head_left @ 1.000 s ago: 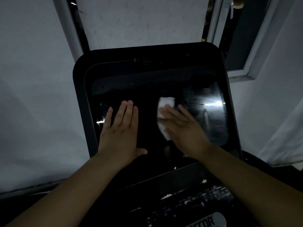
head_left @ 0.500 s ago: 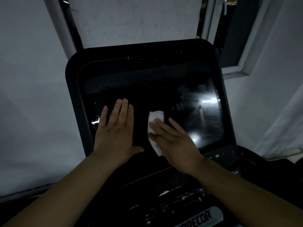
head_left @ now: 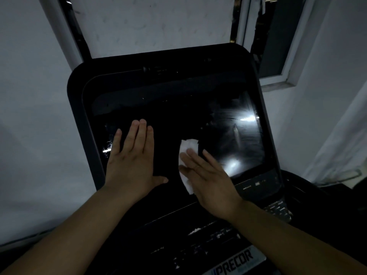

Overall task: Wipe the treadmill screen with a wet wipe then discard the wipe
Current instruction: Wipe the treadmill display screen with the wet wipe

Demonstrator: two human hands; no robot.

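Flat right hand [head_left: 208,175] has dragged the crumpled white wet wipe [head_left: 187,149] down toward 6 o'clock on the glossy black treadmill screen [head_left: 228,120]; left hand [head_left: 131,155] stays flat, holding nothing. Wiping's still ongoing.

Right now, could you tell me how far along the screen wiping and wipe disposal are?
Wiping is in hand: the right hand presses the white wet wipe flat against the treadmill screen, while the left hand rests flat on the glass. Streaks show on the right part of the screen, so some of it looks wiped. Discarding the wipe is left; no bin is in view.
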